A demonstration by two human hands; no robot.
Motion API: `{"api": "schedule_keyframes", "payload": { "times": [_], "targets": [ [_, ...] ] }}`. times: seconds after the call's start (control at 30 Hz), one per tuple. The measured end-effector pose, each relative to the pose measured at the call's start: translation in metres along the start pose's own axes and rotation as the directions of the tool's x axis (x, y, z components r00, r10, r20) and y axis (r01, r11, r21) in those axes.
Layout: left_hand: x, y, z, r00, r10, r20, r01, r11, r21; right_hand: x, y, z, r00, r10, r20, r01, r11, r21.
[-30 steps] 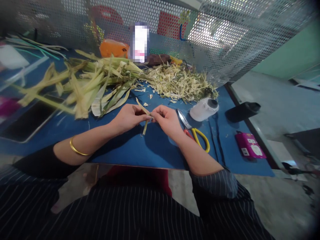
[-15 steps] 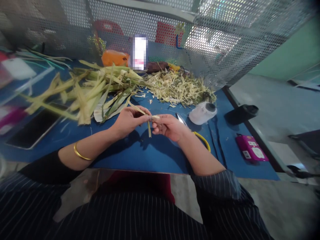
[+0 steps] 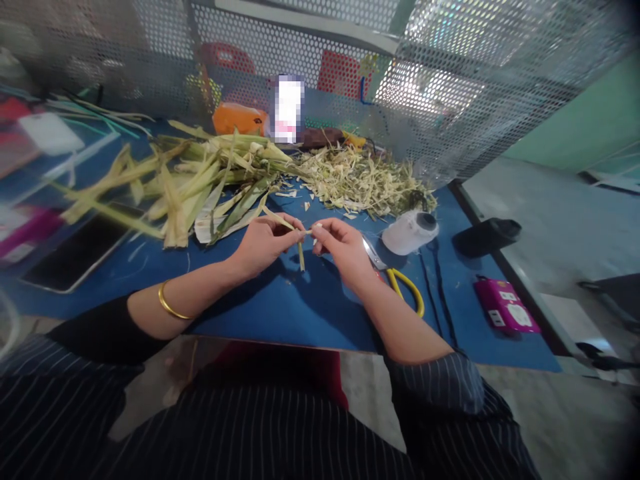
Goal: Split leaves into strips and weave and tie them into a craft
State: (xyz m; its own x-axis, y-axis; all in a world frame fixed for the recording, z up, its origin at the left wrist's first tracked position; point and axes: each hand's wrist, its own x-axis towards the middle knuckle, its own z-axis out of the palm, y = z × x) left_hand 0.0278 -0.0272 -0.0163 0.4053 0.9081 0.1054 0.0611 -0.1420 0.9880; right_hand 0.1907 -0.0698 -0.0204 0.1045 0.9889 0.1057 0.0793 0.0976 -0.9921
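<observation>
My left hand [image 3: 267, 245] pinches a narrow pale husk strip [image 3: 301, 257] between thumb and fingers. One end of it dangles below the fingertips, and another length runs up and left behind the hand. Close by on the right, my right hand [image 3: 343, 250] is closed at the fingertips on the strip's other end, which spans the small gap between the hands. Under my right wrist lie scissors with yellow handles [image 3: 421, 301]. A white thread spool [image 3: 406, 233] rests just beyond them. Behind my left hand spreads a heap of long, dry husks [image 3: 193, 183].
Shredded husk pieces [image 3: 360, 177] are piled at the back, before a perforated metal screen [image 3: 240, 30]. A bright, blurred-out screen [image 3: 289, 110] stands there beside an orange packet [image 3: 239, 120]. A dark phone [image 3: 80, 250] lies left; a black cylinder [image 3: 485, 237] and magenta pack [image 3: 507, 305] lie right.
My right hand has turned over, its back now facing up, and has drawn slightly away from my left hand. The whole view has shifted a little. My left hand keeps its pinch.
</observation>
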Motion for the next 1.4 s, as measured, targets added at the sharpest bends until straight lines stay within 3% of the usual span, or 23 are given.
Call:
{"api": "schedule_keyframes", "payload": {
  "times": [0.17, 0.3, 0.43, 0.53, 0.63, 0.7, 0.77, 0.8, 0.87, 0.93, 1.0, 1.1, 1.23, 1.33, 1.4],
  "targets": [
    [0.002, -0.003, -0.001, 0.991, 0.101, 0.084, -0.11, 0.988, 0.11, 0.001, 0.002, 0.003, 0.999, 0.022, 0.047, -0.021, 0.999, -0.033],
    [0.002, -0.001, -0.003, 0.989, -0.087, 0.124, 0.095, 0.994, -0.058, 0.001, 0.001, 0.0, 0.998, -0.036, 0.055, 0.039, 0.998, -0.055],
    [-0.001, 0.0, -0.003, 0.941, -0.304, 0.151, 0.33, 0.922, -0.202, -0.001, 0.001, -0.002, 0.991, -0.118, 0.058, 0.125, 0.982, -0.141],
    [-0.002, 0.001, -0.002, 0.952, -0.282, 0.121, 0.299, 0.94, -0.162, -0.001, 0.002, -0.001, 0.985, -0.158, 0.069, 0.172, 0.937, -0.304],
    [-0.002, 0.002, -0.003, 0.971, -0.216, 0.098, 0.223, 0.973, -0.062, 0.002, -0.004, -0.006, 0.989, -0.094, 0.115, 0.129, 0.926, -0.355],
    [-0.001, 0.001, -0.004, 0.971, -0.229, 0.07, 0.233, 0.97, -0.063, 0.0, -0.014, -0.017, 0.989, -0.054, 0.138, 0.109, 0.895, -0.432],
    [0.001, 0.0, -0.005, 0.964, -0.262, 0.049, 0.266, 0.958, -0.108, -0.01, -0.027, -0.036, 0.99, -0.086, 0.116, 0.141, 0.76, -0.635],
    [0.002, -0.001, -0.006, 0.959, -0.28, 0.045, 0.283, 0.949, -0.139, -0.019, -0.033, -0.047, 0.987, -0.129, 0.092, 0.153, 0.639, -0.753],
    [0.003, -0.003, -0.006, 0.949, -0.312, 0.052, 0.316, 0.927, -0.203, -0.043, -0.039, -0.07, 0.997, -0.064, 0.033, 0.051, 0.322, -0.945],
    [0.004, -0.004, -0.007, 0.941, -0.333, 0.065, 0.339, 0.906, -0.255, -0.067, -0.036, -0.089, 0.997, 0.047, -0.06, -0.061, 0.038, -0.997],
    [0.004, -0.004, -0.006, 0.937, -0.343, 0.065, 0.347, 0.892, -0.288, -0.086, -0.026, -0.101, 0.99, 0.089, -0.11, -0.101, -0.097, -0.99],
    [0.004, -0.002, -0.005, 0.936, -0.348, 0.05, 0.345, 0.885, -0.312, -0.095, -0.008, -0.105, 0.994, 0.089, -0.057, -0.049, -0.088, -0.995],
    [0.004, -0.001, -0.005, 0.941, -0.335, 0.042, 0.33, 0.887, -0.322, -0.087, 0.0, -0.1, 0.987, 0.093, -0.13, -0.122, -0.09, -0.989],
    [0.006, -0.004, -0.007, 0.949, -0.316, 0.008, 0.301, 0.895, -0.328, -0.087, -0.004, -0.1, 0.977, 0.117, -0.178, -0.182, 0.031, -0.983],
    [0.008, -0.008, -0.008, 0.956, -0.293, -0.012, 0.273, 0.905, -0.326, -0.092, -0.006, -0.101, 0.978, 0.103, -0.181, -0.198, 0.193, -0.961]
  ]
}}
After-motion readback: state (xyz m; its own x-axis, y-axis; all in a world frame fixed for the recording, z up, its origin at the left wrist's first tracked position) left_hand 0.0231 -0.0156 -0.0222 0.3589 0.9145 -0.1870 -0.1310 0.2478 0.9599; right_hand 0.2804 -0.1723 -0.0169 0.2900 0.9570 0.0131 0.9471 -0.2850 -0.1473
